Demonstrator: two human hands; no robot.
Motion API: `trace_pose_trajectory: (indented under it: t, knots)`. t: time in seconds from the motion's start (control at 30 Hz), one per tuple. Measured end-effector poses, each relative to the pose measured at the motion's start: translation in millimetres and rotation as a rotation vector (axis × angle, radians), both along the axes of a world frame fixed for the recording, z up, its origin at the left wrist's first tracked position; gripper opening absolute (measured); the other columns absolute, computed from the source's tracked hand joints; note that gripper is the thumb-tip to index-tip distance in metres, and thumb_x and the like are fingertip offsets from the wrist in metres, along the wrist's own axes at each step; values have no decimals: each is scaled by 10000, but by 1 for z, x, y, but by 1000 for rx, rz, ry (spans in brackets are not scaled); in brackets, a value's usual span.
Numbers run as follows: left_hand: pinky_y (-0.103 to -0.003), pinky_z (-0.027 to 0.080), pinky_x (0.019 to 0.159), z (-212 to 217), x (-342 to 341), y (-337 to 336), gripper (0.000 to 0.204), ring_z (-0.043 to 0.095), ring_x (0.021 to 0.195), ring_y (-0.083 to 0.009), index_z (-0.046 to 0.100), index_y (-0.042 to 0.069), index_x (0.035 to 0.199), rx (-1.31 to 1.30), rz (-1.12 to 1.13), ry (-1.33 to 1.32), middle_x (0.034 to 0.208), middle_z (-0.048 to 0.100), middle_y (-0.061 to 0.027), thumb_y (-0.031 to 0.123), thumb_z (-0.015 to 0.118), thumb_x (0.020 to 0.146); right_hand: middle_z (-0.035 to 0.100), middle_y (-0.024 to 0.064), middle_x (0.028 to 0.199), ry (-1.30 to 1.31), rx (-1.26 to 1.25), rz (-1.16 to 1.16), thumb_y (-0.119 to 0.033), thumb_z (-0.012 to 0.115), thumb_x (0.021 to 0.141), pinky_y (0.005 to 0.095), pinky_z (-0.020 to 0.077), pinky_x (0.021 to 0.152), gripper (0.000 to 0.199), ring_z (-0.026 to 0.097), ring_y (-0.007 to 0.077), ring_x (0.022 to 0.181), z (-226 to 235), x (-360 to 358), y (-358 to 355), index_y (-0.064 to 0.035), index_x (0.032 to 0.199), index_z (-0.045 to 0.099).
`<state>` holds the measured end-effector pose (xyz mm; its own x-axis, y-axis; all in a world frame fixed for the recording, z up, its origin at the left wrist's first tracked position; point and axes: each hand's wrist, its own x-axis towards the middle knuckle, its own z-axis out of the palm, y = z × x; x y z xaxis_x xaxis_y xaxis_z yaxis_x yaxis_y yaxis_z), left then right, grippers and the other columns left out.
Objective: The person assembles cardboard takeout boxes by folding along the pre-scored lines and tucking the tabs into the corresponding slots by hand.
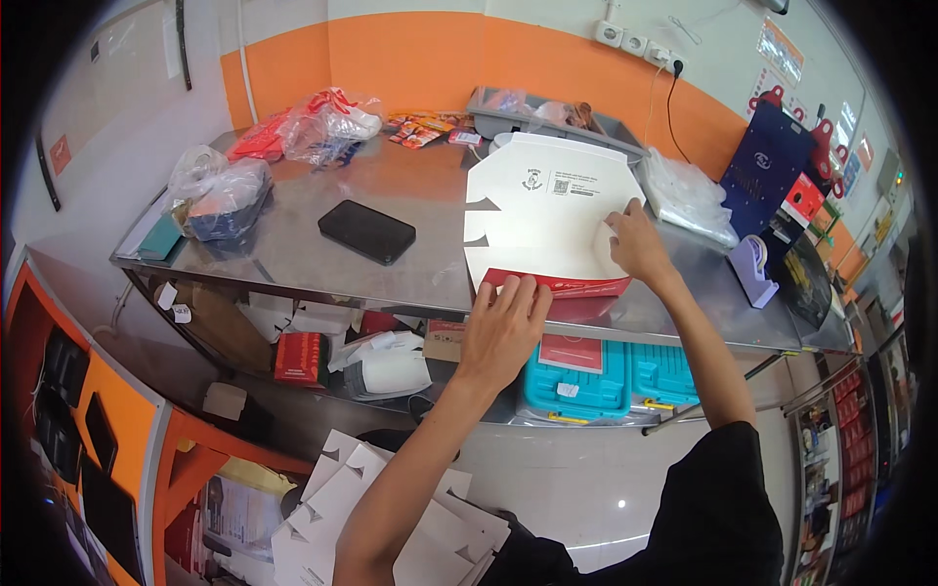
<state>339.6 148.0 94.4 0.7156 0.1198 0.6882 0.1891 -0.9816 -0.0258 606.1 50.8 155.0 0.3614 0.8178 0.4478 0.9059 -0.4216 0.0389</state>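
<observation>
Nearest the camera, a black fabric sleeve [718, 498] on the right arm; beside it, below the front edge of the long stainless-steel table [430, 186], a loose stack of flat white card blanks with notched edges [440, 537]. On that table, right of its middle and close to its front edge, a partly folded card box, white inside and red outside [547, 225].

Left hand [501, 332] at the box's front, with slightly spread, bent fingers over the top of the red printed front panel [586, 286]; thumb out of sight, so impossible to tell whether pinching. Right hand [643, 249] at the box's right side, apparently pinching the wall there between thumb and forefinger.

By the look of it, partway through folding: front and right side apparently raised, but white notched tabs [476, 223] on the left loose and not tucked in, and the broad rear panel not closed over. Below the table, at least several blanks unfolded.

Left of the table's middle, a black rectangular flat slab [367, 232]; near its right end, a pale lilac plastic tape dispenser [752, 272]; under its front edge, lidded turquoise plastic bins [606, 383].
</observation>
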Motion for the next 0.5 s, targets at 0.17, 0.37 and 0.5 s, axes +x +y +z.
trace_pose_trajectory:
  t: [0.17,0.37,0.5]
  knots:
    - [-504,364,987,7,-3,5,447,536,1089,-250,586,39,1261,46,36,-228,1218,550,-103,77,646,819,662,255,899,136,226,-71,-132,627,826,440,495,843,268,648,385,924,-19,16,-4,46,1025,656]
    - [-545,302,1033,11,3,11,460,519,1191,-264,574,55,1301,-145,12,181,1253,556,-105,204,675,877,687,225,984,768,103,-90,-321,634,922,389,503,798,422,654,277,865,-6,14,-14,38,1143,654]
    - [-525,295,1057,19,-48,-17,537,509,1220,-287,573,53,1305,-251,9,-234,1290,547,-126,262,737,839,638,149,810,155,777,118,-159,625,944,300,489,657,228,623,210,763,20,-85,-40,63,993,641]
